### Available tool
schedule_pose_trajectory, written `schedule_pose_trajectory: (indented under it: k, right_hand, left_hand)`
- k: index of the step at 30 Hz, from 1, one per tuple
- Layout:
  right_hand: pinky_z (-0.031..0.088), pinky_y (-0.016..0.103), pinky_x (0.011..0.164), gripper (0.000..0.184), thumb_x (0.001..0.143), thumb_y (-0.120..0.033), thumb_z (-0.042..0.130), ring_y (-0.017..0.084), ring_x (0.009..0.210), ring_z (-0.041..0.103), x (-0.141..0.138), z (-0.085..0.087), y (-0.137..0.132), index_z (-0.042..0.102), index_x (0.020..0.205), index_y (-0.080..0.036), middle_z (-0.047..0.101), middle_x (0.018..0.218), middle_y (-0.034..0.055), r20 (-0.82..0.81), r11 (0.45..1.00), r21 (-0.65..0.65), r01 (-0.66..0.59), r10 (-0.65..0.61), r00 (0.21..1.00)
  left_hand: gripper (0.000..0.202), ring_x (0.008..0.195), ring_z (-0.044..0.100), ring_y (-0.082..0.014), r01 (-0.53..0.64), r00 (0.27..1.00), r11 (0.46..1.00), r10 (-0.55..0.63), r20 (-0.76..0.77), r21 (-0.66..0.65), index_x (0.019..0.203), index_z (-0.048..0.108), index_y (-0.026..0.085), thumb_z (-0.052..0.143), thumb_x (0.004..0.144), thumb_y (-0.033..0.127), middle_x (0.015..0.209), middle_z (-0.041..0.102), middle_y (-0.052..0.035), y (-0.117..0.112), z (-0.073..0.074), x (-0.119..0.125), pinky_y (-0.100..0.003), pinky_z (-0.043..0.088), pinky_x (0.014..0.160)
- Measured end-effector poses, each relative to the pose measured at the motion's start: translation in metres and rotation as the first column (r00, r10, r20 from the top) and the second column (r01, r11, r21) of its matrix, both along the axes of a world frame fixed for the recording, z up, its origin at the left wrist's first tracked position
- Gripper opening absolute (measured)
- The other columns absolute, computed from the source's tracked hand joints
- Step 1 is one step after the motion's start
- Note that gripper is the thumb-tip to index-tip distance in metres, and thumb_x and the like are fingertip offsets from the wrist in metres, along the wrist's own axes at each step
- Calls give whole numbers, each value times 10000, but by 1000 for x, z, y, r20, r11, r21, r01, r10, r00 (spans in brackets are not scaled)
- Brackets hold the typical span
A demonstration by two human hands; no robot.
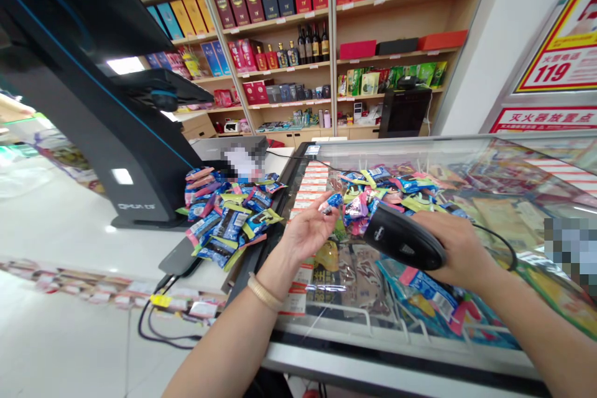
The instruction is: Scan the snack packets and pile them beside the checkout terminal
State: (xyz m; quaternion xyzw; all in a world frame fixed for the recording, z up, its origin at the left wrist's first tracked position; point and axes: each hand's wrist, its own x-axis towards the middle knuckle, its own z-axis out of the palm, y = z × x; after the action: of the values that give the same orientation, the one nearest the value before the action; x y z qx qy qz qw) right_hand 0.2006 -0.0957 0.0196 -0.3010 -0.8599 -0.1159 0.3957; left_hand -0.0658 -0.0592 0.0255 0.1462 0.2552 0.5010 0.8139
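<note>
Glass counter (373,368) stretches below both hands, with its metal edge being the nearest part. Over it, the right hand (459,245) is closed around a black scanner (403,239), whose long axis runs slantwise, from lower right to upper left; its front end points leftward, toward the left hand (305,233). This left hand pinches one small blue packet (333,201) with its fingertips, just before the front of the scanner, and the packet tilts slightly upward to the right. Beyond the scanner, a heap of packets (420,185) lies on the counter. Left of the pinching hand, a second heap (228,224) lies near the dark monitor stand (125,155). Far behind both grips, shelves (275,22) carry boxes (236,3) and bottles (308,43).
</note>
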Motion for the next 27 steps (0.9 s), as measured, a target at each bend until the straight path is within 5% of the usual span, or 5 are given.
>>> schedule_pose_trajectory:
  k: [3, 6, 10, 16, 27]
  right_hand:
    - [509, 284, 611, 239, 824, -273, 565, 182, 670, 686, -1, -1, 0, 633, 1042, -201, 722, 781, 53, 20, 1000, -12, 1, 0, 1000]
    - [503, 286, 604, 242, 834, -282, 553, 184, 672, 683, -1, -3, 0, 632, 1047, -197, 722, 791, 60, 30, 1000, -14, 9, -8, 1000]
    - [500, 288, 600, 237, 822, -296, 565, 188, 666, 680, -2, -4, 0, 638, 1025, -198, 720, 783, 62, 25, 999, -20, 29, -29, 999]
    - [500, 271, 594, 191, 801, -259, 557, 177, 658, 682, -8, -4, -2, 653, 958, -206, 729, 787, 55, 35, 992, -96, 79, -76, 997]
    - [508, 270, 597, 212, 767, -221, 549, 183, 691, 701, -10, -5, -1, 645, 956, -218, 737, 810, 36, 88, 975, -186, 125, -110, 990]
  left_hand:
    - [397, 652, 630, -59, 47, 995, 998, -43, 87, -46, 1251, 602, 103, 451, 896, 8, 993, 679, -116, 0, 0, 1, -86, 512, 521]
    - [315, 752, 702, -115, -1, 997, 995, 9, 83, -102, 1247, 592, 56, 463, 968, 130, 1004, 709, -153, 2, -3, 6, -156, 591, 643]
    - [362, 958, 746, -209, -90, 991, 988, 101, 83, -129, 1298, 559, 39, 482, 975, 183, 1043, 735, -172, 3, -7, 13, -271, 622, 834]
    - [460, 1092, 725, -236, -126, 974, 984, 147, 174, -126, 1403, 480, 1, 439, 989, 195, 1161, 728, -214, 0, -11, 24, -295, 600, 932]
    - [519, 1168, 692, -254, -30, 973, 993, 55, 226, -114, 1469, 408, 0, 423, 998, 217, 1310, 660, -244, -2, -15, 27, -309, 586, 955]
